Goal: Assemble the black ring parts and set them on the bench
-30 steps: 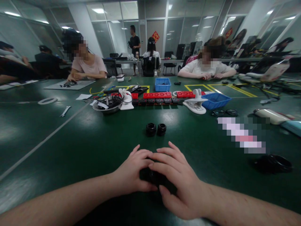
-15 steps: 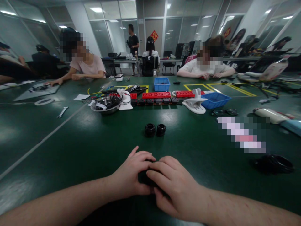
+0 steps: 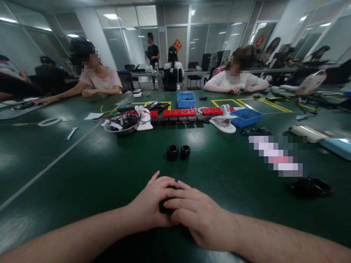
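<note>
Near the table's front edge, my left hand [image 3: 148,202] curls around a black object [image 3: 165,207], with its thumb below and its fingers over the top. Coming from the other side, my right hand [image 3: 201,217] is closed over the same object, its fingers overlapping those of my left hand. Most of the object is covered, so its kind does not show. Just beyond my hands, two short black ring-shaped parts, a left one [image 3: 172,152] and a right one [image 3: 185,152], stand side by side on the green table [image 3: 115,164], their open tops facing up.
Farther back stand a metal bowl [image 3: 122,128] of cables, white clip stands [image 3: 225,122], red power strips [image 3: 179,112] and blue bins [image 3: 248,117]. A black ring-shaped object [image 3: 312,187] lies at right, a wrench [image 3: 71,134] at left. People sit across the table.
My right hand has shifted its fingers farther over the black object and onto my left fingers. The view has turned slightly. A person across the table at left has stretched an arm farther left.
</note>
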